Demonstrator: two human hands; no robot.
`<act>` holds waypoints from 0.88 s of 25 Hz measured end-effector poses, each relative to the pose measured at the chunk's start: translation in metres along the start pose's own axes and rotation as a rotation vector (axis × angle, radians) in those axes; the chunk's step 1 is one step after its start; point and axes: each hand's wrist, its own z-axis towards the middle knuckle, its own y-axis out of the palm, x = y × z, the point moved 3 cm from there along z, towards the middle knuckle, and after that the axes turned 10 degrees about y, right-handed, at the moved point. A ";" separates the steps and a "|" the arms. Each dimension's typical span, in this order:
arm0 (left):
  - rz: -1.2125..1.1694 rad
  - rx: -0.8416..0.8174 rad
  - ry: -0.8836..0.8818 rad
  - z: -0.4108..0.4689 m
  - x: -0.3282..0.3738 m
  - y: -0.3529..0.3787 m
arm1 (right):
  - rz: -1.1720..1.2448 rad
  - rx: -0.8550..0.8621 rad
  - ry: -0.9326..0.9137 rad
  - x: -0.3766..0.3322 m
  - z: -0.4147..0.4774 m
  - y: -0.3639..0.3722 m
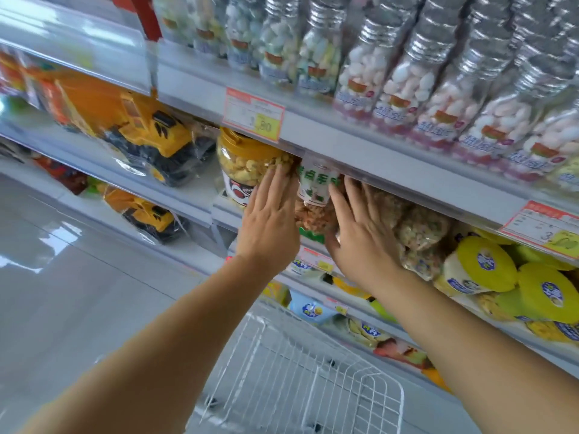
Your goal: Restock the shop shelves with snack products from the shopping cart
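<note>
Head view. My left hand (269,227) and right hand (360,236), fingers straight, press the snack bag (316,189) between them on the white shelf (221,211), beside a biscuit jar (244,161); wire shopping cart (297,371) below, glossy grey floor (78,277) left.

Bright, even, cool white light; source not in frame. Broad soft glare patches on the glossy floor (72,252) at left and on the clear shelf-edge strip (78,45), far left. Small glints on the silver bottle caps (438,36) and the toy truck wrapping (150,142). Dark shadow under the upper shelf (376,142). Whole frame soft; price tag (253,114) print smeared. Wide-angle bowing of shelf lines toward the edges.
</note>
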 end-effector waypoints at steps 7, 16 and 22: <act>-0.083 0.089 0.062 -0.034 -0.008 -0.058 | 0.207 0.009 -0.071 -0.045 -0.041 -0.049; 0.007 0.320 0.104 -0.003 0.001 -0.240 | 0.006 0.363 -0.134 -0.089 -0.035 -0.244; 0.062 0.100 0.025 0.047 -0.037 -0.259 | -0.143 0.053 -0.134 -0.111 0.022 -0.253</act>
